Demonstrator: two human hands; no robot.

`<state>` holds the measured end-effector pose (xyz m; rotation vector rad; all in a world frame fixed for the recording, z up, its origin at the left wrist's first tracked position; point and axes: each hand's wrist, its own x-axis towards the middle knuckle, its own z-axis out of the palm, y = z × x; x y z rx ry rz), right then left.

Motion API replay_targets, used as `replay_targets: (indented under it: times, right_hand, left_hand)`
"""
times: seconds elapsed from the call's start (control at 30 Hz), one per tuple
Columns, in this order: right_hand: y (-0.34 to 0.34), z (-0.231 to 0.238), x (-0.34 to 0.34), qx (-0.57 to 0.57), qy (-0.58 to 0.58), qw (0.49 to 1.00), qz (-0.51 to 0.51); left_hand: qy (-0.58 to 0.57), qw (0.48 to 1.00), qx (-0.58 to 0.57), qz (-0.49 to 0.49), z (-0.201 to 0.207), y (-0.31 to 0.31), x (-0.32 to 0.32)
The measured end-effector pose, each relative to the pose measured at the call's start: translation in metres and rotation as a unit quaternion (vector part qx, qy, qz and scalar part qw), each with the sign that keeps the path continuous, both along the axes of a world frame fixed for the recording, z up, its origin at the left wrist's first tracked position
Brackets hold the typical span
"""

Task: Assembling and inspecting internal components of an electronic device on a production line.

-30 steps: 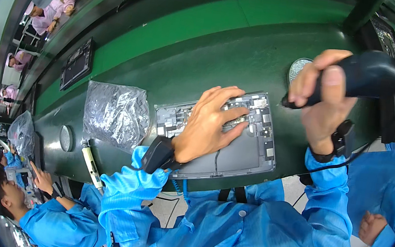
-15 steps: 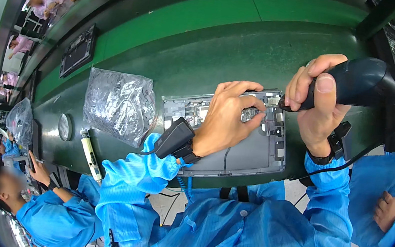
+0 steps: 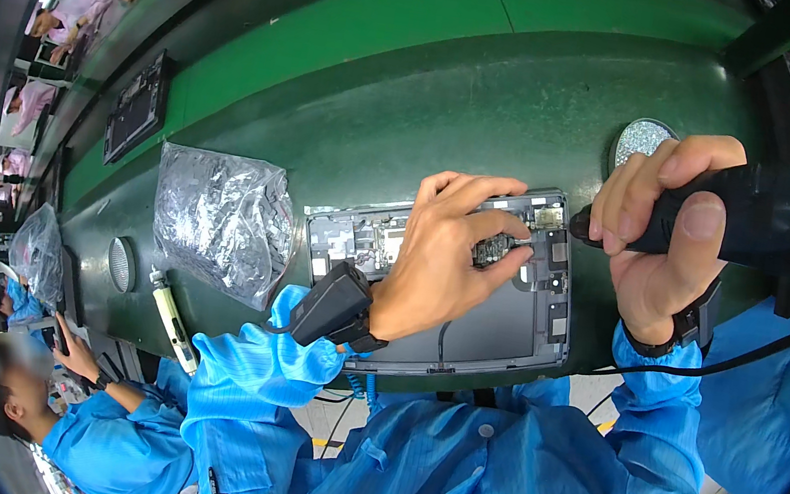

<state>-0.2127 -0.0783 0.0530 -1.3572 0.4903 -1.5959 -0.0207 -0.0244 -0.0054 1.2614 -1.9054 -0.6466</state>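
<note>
A worker's right hand (image 3: 654,284) grips a black handheld tool (image 3: 772,219) over a green workbench (image 3: 402,127), fingers and thumb wrapped around its tapered front. The left hand (image 3: 444,259) rests on an opened laptop base (image 3: 496,317), thumb and index finger parted in a loose curve, with a round, dark fan-like part (image 3: 492,252) showing in the gap.

The tool's tip, farther off the laptop a second earlier, now sits just beside its right edge, to the right of the left hand's grip; contact cannot be told. The left hand stays on the laptop. A round dish (image 3: 644,141) with a glittering surface, hidden half a second ago, shows beyond the right hand's fingers. A co-worker's hand, seen then near the right forearm, has gone from view.

Small pale patches on the laptop's circuit board look like labels, any lettering too small to read. Left of the left hand's grip lie a crumpled clear plastic bag (image 3: 227,223) and a pale green pen-shaped screwdriver (image 3: 172,322).
</note>
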Motion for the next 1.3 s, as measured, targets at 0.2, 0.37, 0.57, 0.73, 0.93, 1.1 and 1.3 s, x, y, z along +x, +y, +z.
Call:
replay_targets:
  times: [0.2,0.37,0.57,0.73,0.93,1.1,1.3]
  right_hand:
    - [0.000,0.000,0.003,0.006,-0.001,1.000,0.004]
    - [0.000,-0.001,0.006,0.001,-0.009,1.000,0.022]
    - [0.004,0.001,0.008,0.013,0.067,0.997,0.032]
    - [0.004,-0.008,0.012,0.003,0.079,0.996,0.029]
    - [0.003,-0.012,0.018,0.010,-0.002,1.000,0.026]
    - [0.003,-0.012,0.019,0.010,-0.008,1.000,0.029]
    - [0.005,-0.012,0.022,0.023,-0.001,1.000,0.017]
  left_hand:
    - [-0.005,1.000,0.014,-0.004,-0.001,-0.001,0.001]
    - [-0.010,1.000,0.025,-0.010,0.002,-0.001,0.000]
    - [-0.010,1.000,0.017,-0.015,0.000,0.000,0.001]
    - [-0.012,1.000,0.022,-0.007,0.001,0.002,-0.001]
    - [-0.013,1.000,0.022,-0.011,-0.001,0.003,0.000]
    - [-0.024,0.999,0.022,-0.015,-0.002,0.002,0.000]
    - [-0.017,0.999,0.028,-0.019,-0.003,0.002,-0.001]
